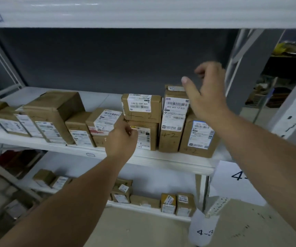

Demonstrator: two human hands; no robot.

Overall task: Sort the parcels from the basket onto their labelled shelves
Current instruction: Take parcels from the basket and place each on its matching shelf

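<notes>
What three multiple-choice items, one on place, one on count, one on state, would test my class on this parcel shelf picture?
1. Where is the brown cardboard parcel handwritten 4—2?
A. stacked on another parcel
B. on the floor
C. on the bottom shelf

2. How many hands appear?
A. one
B. two
C. none

3. What is the right hand doing?
A. gripping a parcel
B. raised, holding nothing
C. flat on the white metal shelf

Answers: 1 A, it sits atop a yellow-labelled parcel. 2 B, the left hand is also visible. 3 B, its fingers are spread in front of the parcels, nothing held.
</notes>
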